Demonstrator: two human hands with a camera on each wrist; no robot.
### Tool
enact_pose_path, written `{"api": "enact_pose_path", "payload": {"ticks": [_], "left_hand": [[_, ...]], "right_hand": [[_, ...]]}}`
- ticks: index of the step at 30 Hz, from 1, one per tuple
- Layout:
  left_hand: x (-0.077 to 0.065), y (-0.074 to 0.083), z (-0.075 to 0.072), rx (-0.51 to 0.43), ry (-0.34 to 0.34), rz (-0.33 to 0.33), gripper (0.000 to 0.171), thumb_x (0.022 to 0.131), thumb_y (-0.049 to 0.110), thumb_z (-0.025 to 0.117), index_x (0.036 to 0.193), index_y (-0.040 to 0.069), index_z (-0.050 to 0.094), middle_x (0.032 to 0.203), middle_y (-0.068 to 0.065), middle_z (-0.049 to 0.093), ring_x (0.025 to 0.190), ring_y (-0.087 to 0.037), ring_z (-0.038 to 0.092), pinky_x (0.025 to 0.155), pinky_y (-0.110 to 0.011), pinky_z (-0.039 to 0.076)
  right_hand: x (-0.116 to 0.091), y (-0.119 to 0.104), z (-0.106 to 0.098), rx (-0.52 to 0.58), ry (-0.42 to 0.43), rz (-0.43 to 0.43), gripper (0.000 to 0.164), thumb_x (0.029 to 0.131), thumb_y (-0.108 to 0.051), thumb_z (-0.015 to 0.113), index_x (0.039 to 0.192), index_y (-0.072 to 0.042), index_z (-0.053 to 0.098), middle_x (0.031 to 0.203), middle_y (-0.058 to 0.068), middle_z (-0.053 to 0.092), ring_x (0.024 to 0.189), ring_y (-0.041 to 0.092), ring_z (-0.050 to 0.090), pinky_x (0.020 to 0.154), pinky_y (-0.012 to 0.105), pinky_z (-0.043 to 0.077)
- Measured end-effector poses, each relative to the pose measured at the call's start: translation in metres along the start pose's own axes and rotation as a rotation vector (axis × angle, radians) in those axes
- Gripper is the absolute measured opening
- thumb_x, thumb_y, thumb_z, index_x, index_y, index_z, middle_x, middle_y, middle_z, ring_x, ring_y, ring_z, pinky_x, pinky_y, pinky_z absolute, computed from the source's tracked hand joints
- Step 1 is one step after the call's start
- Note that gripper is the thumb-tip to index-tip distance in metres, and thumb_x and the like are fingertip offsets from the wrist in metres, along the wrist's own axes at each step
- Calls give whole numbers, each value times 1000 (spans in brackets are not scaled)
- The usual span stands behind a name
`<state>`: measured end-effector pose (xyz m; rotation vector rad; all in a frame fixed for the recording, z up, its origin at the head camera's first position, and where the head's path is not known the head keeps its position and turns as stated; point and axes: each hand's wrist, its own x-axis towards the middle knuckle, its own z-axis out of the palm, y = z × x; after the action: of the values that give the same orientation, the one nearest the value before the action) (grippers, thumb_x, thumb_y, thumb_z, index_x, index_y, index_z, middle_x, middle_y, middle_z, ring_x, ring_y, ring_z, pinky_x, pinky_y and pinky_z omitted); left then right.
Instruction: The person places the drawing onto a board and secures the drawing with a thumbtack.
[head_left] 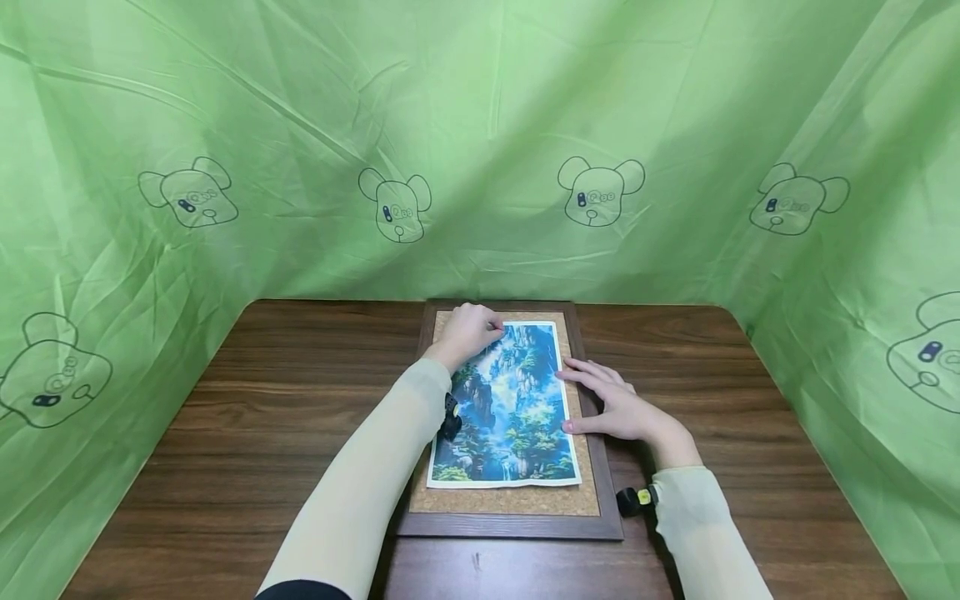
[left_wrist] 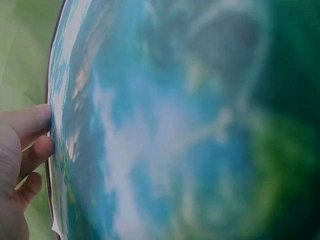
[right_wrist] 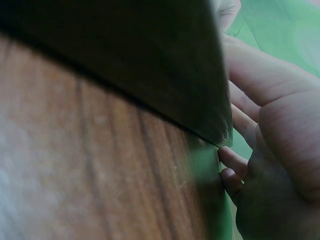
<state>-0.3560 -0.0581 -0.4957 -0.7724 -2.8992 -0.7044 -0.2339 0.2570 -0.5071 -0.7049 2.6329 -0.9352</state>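
A print (head_left: 517, 392) of a blue and green mountain landscape with waterfalls lies on a cork board (head_left: 510, 502) in a dark wooden frame. My left hand (head_left: 468, 333) reaches across to the print's top edge, its thumb and fingers drawn together there. Whether something small sits between those fingertips cannot be made out. In the left wrist view the fingers (left_wrist: 37, 117) meet the print's face near its edge. My right hand (head_left: 611, 404) spreads along the right side, fingertips on the print's right border. The left hand hides the print's upper left corner.
The framed board stands on a brown wood-grain table (head_left: 300, 400), its far end near the table's back edge. Green cloth (head_left: 480, 125) with bear-head drawings hangs behind and at both sides. A black wrist camera (head_left: 633, 502) sits beside the frame's lower right.
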Motion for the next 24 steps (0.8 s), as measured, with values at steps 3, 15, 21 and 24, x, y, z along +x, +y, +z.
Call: {"api": "enact_pose_path", "payload": {"ticks": [3, 15, 21, 24], "left_hand": [[0, -2, -1, 10, -18, 22, 15, 108, 20, 74, 112, 13, 87, 110, -3, 82, 101, -21, 76, 95, -41, 61], [-3, 2, -9, 8, -141, 61, 21, 112, 14, 66, 125, 9, 81, 131, -9, 71, 121, -26, 68, 105, -41, 56], [-11, 12, -17, 29, -246, 34, 35, 114, 19, 62, 147, 11, 69, 146, -15, 55, 115, -26, 64, 94, -42, 56], [-19, 11, -25, 46, -275, 34, 50, 113, 24, 64, 161, 13, 54, 153, -18, 49, 111, -26, 64, 87, -43, 57]], "right_hand": [[1, 0, 0, 4, 0, -1, 89, 91, -54, 87, 167, -26, 48, 181, 3, 23, 164, 50, 10, 116, 89, 8], [1, 3, -1, -14, -3, 10, 90, 92, -57, 86, 167, -27, 47, 182, 3, 22, 164, 49, 9, 116, 88, 8], [-6, -5, -5, -19, -17, 23, 87, 95, -53, 84, 168, -22, 47, 182, 7, 19, 165, 50, 11, 116, 89, 9], [-12, -11, -10, 3, -31, 21, 86, 97, -51, 83, 168, -20, 46, 183, 11, 16, 164, 52, 13, 118, 87, 16]]}}
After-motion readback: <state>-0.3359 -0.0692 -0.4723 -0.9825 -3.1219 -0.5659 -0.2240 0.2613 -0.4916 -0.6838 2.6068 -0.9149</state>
